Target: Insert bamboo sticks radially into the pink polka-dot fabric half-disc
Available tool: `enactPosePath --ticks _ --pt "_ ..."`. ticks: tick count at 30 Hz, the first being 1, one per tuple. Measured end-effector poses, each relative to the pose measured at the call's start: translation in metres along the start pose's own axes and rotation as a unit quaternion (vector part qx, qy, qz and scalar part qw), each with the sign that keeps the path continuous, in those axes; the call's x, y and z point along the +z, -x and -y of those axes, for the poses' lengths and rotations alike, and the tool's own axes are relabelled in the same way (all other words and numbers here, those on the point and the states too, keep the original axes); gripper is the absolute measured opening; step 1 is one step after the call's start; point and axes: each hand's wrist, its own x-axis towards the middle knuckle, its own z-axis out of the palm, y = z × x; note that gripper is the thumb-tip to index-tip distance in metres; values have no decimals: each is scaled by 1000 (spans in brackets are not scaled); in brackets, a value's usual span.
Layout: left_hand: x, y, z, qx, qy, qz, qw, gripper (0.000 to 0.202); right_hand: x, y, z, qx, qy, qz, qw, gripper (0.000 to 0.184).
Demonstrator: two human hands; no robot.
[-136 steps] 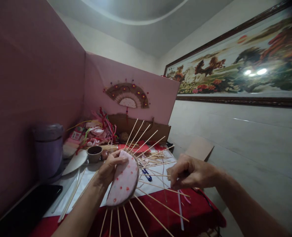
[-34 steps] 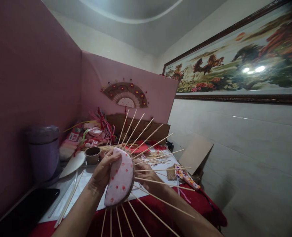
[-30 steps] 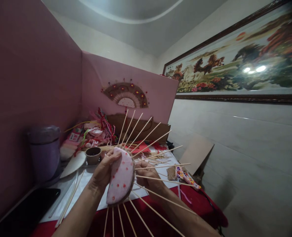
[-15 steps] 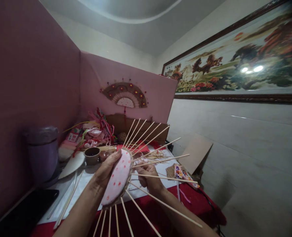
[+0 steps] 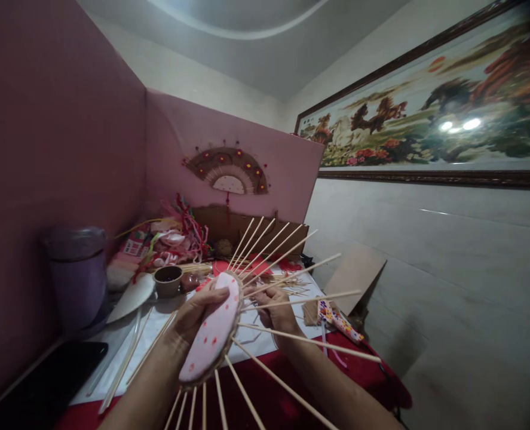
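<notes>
My left hand [image 5: 196, 310] grips a half-round pad covered in pink cloth with red dots [image 5: 211, 337], held up on edge above the table. Several thin bamboo sticks [image 5: 291, 276] fan out from the pad's rim. My right hand [image 5: 277, 310] sits behind the sticks, close to the pad's rim, with its fingers curled among them. What those fingers pinch is hidden by the sticks.
A floral cloth piece [image 5: 336, 319] lies on the red tablecloth [image 5: 363, 376] to the right. A small brown cup [image 5: 168, 279], a purple lidded pot [image 5: 77, 272], ribbons [image 5: 175, 236], loose sticks [image 5: 125, 364], a black phone [image 5: 45, 382] and a finished fan [image 5: 227, 172] on the pink board are nearby.
My right hand came in from the right to the back of the stick fan. The pad has tilted flatter and sunk a little, swinging the sticks.
</notes>
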Motion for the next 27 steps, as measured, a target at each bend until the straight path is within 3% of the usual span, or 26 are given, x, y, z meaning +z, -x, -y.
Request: enactPosePath --ticks 8,17,27 --pt "6 -1 1 18 -39 -6 999 19 -7 0 4 -16 30 -20 999 23" --pt "3 0 -2 58 -87 -11 994 26 -20 8 27 -35 123 34 991 22" --pt "-4 -4 1 72 -134 -4 988 28 -29 28 53 -77 291 91 949 16"
